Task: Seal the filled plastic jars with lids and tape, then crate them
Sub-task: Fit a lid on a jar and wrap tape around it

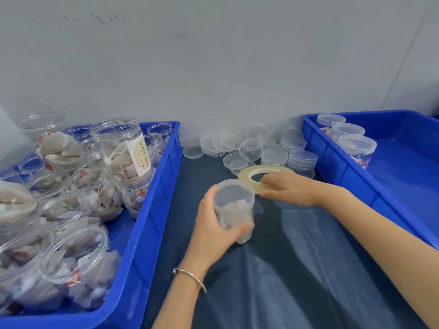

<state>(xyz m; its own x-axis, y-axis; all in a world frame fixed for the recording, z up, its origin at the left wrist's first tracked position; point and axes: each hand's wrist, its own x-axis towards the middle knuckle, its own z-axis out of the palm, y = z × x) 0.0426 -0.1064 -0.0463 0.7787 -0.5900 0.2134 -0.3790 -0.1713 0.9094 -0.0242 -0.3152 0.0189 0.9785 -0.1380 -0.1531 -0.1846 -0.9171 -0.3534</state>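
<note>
Evidently the left hand (213,227) grips the lidded jar (234,206) steady—the right hand (288,189) pinches the tape roll (257,173) alongside, likely to band its lid.

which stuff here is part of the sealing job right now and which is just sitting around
In use: lidded jar gripped by left hand; tape roll held by right hand.

Sitting by: spare lids, left crate of open jars, right crate with three lidded jars.
</note>
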